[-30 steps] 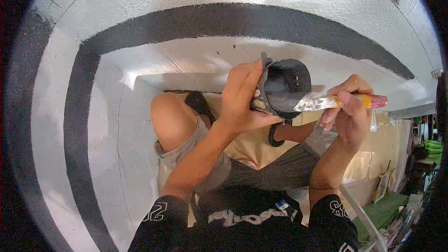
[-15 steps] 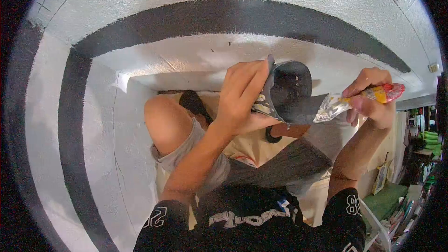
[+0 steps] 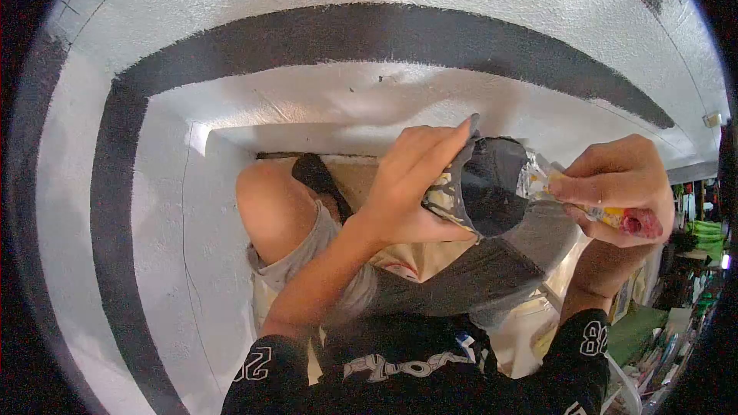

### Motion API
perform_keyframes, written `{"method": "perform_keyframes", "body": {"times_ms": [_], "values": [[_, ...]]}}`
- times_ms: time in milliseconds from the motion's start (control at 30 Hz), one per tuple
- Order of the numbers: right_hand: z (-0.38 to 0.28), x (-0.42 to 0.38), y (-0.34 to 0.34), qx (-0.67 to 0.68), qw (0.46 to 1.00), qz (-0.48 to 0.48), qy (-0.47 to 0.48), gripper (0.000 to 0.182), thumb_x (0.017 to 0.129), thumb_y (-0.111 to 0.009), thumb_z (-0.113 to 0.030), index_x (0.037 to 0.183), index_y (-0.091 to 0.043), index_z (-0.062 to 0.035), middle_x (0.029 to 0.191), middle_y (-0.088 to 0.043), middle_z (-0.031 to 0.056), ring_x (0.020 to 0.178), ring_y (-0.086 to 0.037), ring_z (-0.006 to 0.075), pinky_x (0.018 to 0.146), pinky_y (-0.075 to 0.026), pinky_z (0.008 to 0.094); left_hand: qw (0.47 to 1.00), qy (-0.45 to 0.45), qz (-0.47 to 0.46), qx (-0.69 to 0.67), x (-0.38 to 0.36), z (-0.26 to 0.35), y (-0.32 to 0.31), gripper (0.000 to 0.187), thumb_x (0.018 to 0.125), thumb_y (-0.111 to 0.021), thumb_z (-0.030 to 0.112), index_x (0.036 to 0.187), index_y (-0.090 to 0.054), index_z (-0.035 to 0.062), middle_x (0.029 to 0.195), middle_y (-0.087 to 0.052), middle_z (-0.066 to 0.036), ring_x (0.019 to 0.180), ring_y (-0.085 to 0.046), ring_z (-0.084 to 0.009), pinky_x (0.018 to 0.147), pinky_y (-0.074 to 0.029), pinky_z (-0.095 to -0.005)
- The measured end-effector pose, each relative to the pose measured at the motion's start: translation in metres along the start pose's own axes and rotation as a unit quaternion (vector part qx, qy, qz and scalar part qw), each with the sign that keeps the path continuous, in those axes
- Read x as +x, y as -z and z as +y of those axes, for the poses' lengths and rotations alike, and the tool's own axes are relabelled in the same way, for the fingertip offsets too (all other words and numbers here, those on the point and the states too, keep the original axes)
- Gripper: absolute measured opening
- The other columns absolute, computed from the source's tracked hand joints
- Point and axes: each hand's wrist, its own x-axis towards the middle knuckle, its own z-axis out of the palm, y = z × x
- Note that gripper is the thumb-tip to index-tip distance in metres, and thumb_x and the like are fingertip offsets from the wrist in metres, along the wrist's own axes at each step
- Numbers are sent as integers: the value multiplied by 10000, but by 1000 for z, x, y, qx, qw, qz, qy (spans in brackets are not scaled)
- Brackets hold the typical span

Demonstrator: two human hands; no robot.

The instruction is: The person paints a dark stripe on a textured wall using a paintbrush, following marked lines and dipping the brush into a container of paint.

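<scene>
My left hand (image 3: 419, 177) is wrapped round the side of a paint can (image 3: 443, 198) with a paint-smeared, patterned outside. The can is tilted so that its mouth faces me, and dark grey paint (image 3: 492, 188) coats the inside. In my right hand (image 3: 619, 184) is a paintbrush (image 3: 607, 215) with a yellow and red handle, gripped near its paint-spotted silver ferrule. The brush's head end is at the right rim of the can; its bristles are hidden or blend into the dark interior.
A white wall (image 3: 307, 100) with painted dark grey bands (image 3: 338, 34) curves close in front and to the left. My bent knee (image 3: 277, 200) is below the left hand. At lower right lie a green surface (image 3: 642, 330) and cluttered items (image 3: 703, 234).
The can has moved slightly down and right, its mouth turned more toward me. My right hand has lowered, bringing the brush to the can's rim, its handle end now pointing down and right.
</scene>
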Motion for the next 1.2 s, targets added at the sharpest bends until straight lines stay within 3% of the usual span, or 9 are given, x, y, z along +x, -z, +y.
{"method": "perform_keyframes", "body": {"times_ms": [67,167,300,567,633,867,967,1033,1200], "values": [[-15,-1,-1,-68,995,-18,-72,255,710,-710,-93,952,-713,-13,767,-656,134,572,-640,240,480,-479,316,1000,7,-10,0,2,2,1,987,461,-873,319,1311,-514,-31,1113,-614,-183,987,-602,-348,874,-450,-433],[-19,7,-11,-196,981,0,10,196,670,-718,-122,837,-704,-19,723,-657,158,521,-630,229,433,-460,291,1000,-5,-3,-16,3,3,5,978,468,-876,314,1308,-514,-34,1114,-616,-186,984,-605,-349,873,-450,-431],[-42,14,-26,-332,943,-20,-12,220,622,-745,-50,831,-677,-30,755,-654,125,538,-615,206,403,-444,301,1000,12,-11,-7,5,5,8,981,469,-884,296,1313,-507,-32,1124,-614,-194,995,-605,-353,879,-448,-428],[-46,15,-40,-413,910,17,2,277,604,-753,-10,847,-636,-72,736,-611,72,594,-594,197,413,-429,284,997,66,23,-23,0,3,2,999,464,-879,263,1337,-484,-23,1144,-609,-200,1017,-596,-371,906,-453,-414],[-47,15,-40,-400,917,18,7,271,599,-750,-7,840,-640,-63,695,-587,69,550,-574,181,400,-427,278,998,61,9,24,-2,-1,1,1127,471,-946,334,1400,-402,2,1197,-613,-189,1090,-622,-293,949,-467,-381],[-22,0,-19,-227,964,-9,138,193,627,-730,-85,807,-673,-42,583,-500,16,459,-501,119,361,-365,248,998,59,17,30,-4,-3,0,1131,479,-947,318,1407,-383,1,1194,-616,-188,1100,-617,-295,955,-466,-386],[-12,-11,-27,-176,962,129,164,202,684,-744,-141,840,-684,-28,580,-579,58,469,-565,148,372,-400,237,997,21,68,21,-3,-7,-2,1045,449,-885,285,1355,-465,-21,1141,-602,-195,1006,-585,-382,893,-451,-439],[-14,-20,-26,-174,967,186,21,233,704,-741,-201,850,-694,-25,601,-634,90,492,-608,202,426,-455,265,997,-6,67,43,0,-6,1,1014,475,-881,316,1340,-477,-26,1140,-598,-195,998,-583,-386,882,-448,-453],[0,-26,-37,2,950,301,-80,197,691,-731,-153,763,-671,20,675,-645,124,487,-601,206,493,-492,287,994,-36,59,84,3,-4,3,967,497,-875,362,1301,-509,-32,1133,-601,-186,992,-589,-365,861,-450,-456]]}}
